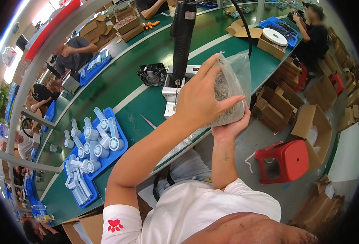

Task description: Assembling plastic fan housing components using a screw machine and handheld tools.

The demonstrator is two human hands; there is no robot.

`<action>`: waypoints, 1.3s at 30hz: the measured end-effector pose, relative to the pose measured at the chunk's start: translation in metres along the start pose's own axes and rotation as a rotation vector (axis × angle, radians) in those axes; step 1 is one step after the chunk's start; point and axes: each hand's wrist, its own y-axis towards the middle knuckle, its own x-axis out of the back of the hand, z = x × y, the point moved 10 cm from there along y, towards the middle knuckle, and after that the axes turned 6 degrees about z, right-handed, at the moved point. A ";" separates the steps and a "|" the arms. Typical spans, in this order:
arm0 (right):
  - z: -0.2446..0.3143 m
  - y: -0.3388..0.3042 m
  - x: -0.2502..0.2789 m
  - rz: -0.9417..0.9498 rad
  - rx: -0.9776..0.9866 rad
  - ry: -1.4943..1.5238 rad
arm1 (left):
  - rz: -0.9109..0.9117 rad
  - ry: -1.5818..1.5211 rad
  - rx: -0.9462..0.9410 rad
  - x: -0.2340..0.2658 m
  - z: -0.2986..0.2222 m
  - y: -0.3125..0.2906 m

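Note:
My left hand (202, 95) grips the near side of a clear plastic bag (232, 83) filled with small grey metal parts. From below, my right hand (230, 128) cups the bottom of the same bag. I hold the bag up just off the right edge of the green workbench (147, 107). A black electric screwdriver (182, 38) hangs upright over a white fixture (172, 97) just left of my left hand.
Blue trays (118, 152) of white plastic parts lie on the bench to my left. A small black fan (152, 74) stands behind the fixture. A red stool (283, 160) and cardboard boxes (314, 126) stand on the floor to the right. Other people work at nearby benches.

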 end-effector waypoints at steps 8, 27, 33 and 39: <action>0.017 -0.017 0.003 0.034 0.067 0.031 | -0.158 -0.367 -0.156 0.013 -0.024 -0.004; -0.002 -0.126 0.078 0.118 0.258 -0.337 | -0.308 -1.169 0.008 0.026 -0.040 -0.103; -0.062 -0.133 0.107 0.546 -0.308 -0.234 | -0.274 -1.185 0.152 0.073 -0.028 -0.151; -0.225 -0.199 0.028 0.883 -1.469 0.240 | -0.219 0.017 -0.171 0.199 -0.062 -0.203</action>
